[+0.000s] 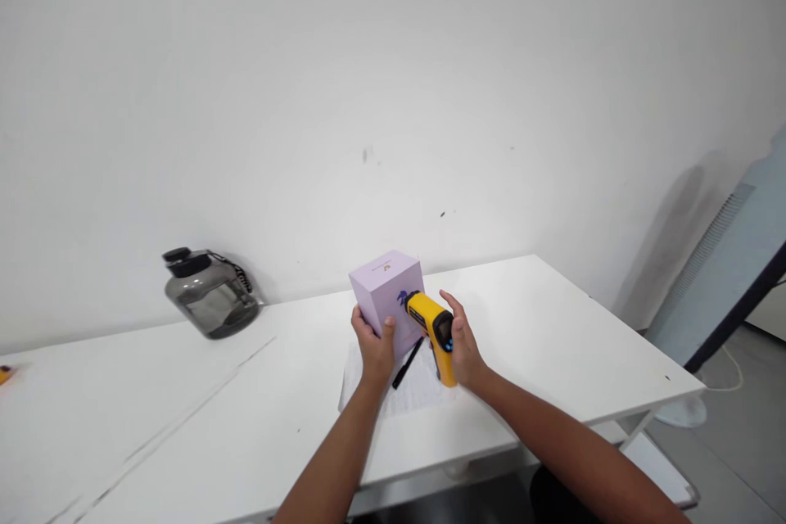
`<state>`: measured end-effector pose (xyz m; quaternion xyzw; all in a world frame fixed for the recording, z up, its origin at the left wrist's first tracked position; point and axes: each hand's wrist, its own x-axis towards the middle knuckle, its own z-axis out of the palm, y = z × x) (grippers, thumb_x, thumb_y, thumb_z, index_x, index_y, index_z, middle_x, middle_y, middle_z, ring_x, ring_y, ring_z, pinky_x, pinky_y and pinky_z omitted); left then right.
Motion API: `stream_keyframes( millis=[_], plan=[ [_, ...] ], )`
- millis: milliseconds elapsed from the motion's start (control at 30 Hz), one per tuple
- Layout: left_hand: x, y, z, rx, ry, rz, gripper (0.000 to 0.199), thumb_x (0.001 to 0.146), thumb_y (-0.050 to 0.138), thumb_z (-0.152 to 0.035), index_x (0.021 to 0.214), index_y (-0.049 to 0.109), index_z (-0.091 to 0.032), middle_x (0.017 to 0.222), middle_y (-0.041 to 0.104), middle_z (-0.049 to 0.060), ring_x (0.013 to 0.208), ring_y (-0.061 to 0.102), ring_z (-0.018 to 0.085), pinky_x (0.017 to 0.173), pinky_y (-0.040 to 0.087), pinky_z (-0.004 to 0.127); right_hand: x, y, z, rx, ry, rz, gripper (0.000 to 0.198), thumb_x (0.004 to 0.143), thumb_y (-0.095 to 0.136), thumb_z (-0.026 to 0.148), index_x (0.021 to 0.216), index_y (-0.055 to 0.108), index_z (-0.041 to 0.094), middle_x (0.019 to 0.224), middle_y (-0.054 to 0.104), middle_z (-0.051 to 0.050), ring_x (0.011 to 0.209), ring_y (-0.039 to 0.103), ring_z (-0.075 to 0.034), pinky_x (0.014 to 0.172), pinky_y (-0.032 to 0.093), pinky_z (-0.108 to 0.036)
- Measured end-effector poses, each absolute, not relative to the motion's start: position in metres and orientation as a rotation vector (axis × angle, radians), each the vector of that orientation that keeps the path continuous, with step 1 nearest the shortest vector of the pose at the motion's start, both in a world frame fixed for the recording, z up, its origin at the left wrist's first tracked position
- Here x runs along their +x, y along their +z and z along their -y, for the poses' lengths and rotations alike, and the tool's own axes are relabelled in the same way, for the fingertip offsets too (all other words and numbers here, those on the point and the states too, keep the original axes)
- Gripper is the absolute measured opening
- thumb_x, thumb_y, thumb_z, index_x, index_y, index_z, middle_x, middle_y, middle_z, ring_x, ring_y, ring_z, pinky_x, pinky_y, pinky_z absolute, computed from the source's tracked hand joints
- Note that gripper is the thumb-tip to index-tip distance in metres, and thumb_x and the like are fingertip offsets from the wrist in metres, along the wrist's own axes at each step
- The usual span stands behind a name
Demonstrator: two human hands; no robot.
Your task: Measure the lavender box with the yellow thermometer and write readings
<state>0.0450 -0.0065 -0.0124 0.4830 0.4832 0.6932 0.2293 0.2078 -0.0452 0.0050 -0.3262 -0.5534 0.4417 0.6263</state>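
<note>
My left hand [374,350] grips the lower left side of a lilac box [388,295], its thumb on the front face. The box is tilted, with a small gold mark on top and a dark blue print on the front. My right hand [467,348] is at the back of a yellow and black infrared thermometer [431,318], holding it with the index finger stretched out. The thermometer's nose is close to the box front; whether they touch, I cannot tell. Some of the right fingers are hidden behind the thermometer.
Beneath the hands, a black pen [408,364] lies on printed paper [408,397] on the white table [295,417]. A grey translucent water jug [212,299] stands tilted in view by the wall. A yellow object [5,375] shows at the left edge.
</note>
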Motion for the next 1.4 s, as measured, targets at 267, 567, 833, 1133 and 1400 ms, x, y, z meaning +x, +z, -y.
stream_keyframes(
  millis=[267,567,833,1133,1400],
  plan=[
    [0.044,-0.015,0.007,1.389,1.890,-1.308,0.085,0.075,0.064,-0.067,0.137,0.032,-0.018,0.135,0.046,0.018,0.118,0.052,0.029,0.099,0.046,0.045,0.209,-0.001,0.041,-0.702,1.055,1.267,0.086,0.088,0.027,0.080,0.146,0.036,0.018,0.082,0.066,-0.008,0.061,0.061,-0.021,0.055,0.052,-0.035],
    [0.043,-0.019,0.007,1.452,1.867,-1.232,0.084,0.076,0.066,-0.063,0.139,0.030,-0.020,0.137,0.045,0.018,0.121,0.051,0.029,0.102,0.044,0.046,0.207,0.004,0.046,-0.690,1.021,1.352,0.080,0.086,0.038,0.078,0.141,0.042,0.020,0.087,0.066,-0.007,0.068,0.062,-0.022,0.062,0.052,-0.037],
    [0.042,-0.020,0.008,1.457,1.866,-1.250,0.088,0.073,0.068,-0.064,0.139,0.031,-0.019,0.136,0.046,0.018,0.120,0.053,0.029,0.099,0.046,0.044,0.207,0.002,0.046,-0.718,1.053,1.306,0.082,0.086,0.034,0.080,0.142,0.041,0.019,0.083,0.065,-0.007,0.067,0.061,-0.022,0.058,0.050,-0.036],
    [0.042,-0.021,0.004,1.454,1.847,-1.336,0.085,0.075,0.066,-0.065,0.138,0.032,-0.019,0.136,0.045,0.018,0.121,0.050,0.030,0.102,0.043,0.047,0.210,-0.002,0.039,-0.713,0.975,1.304,0.083,0.089,0.029,0.077,0.148,0.036,0.020,0.089,0.064,-0.008,0.072,0.060,-0.023,0.067,0.051,-0.038],
    [0.040,-0.020,-0.006,1.412,1.805,-1.452,0.086,0.075,0.066,-0.064,0.138,0.030,-0.018,0.138,0.042,0.019,0.123,0.048,0.031,0.104,0.041,0.050,0.222,-0.002,0.019,-0.837,0.779,1.213,0.080,0.088,0.027,0.079,0.144,0.035,0.023,0.095,0.058,-0.005,0.077,0.058,-0.020,0.072,0.049,-0.034]
  ],
)
